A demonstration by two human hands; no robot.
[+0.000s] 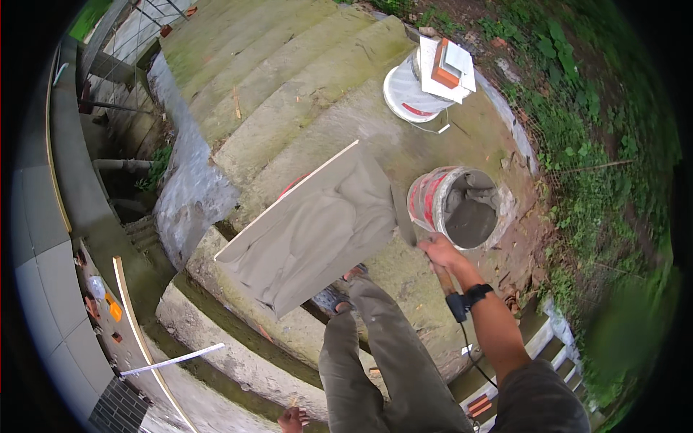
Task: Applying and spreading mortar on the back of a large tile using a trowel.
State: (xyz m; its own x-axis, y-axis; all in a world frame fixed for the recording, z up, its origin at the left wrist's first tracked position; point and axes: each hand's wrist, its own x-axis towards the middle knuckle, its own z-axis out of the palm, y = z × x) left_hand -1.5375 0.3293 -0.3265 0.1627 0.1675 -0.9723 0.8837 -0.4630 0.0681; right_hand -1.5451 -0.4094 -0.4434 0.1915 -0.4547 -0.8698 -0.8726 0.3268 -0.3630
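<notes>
Fingers of the right hand [442, 252] are wrapped around a wooden-handled trowel [403, 216], which stands at the right end of a mortar-coated slab [310, 227]; contact cannot be confirmed. Left hand [292, 420] hangs at the lower picture edge, fingers curled; whether it grips anything cannot be determined. Slab lies ahead of the legs [393, 343], its support mostly hidden. Mortar bucket [424, 200] stands just beyond the trowel. Assessed step: spreading mortar. A further pass would call for a flat, steady blade.

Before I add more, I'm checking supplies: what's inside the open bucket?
The open bucket holds grey paste, some smeared up its inside; the paste hides the bottom.
</notes>
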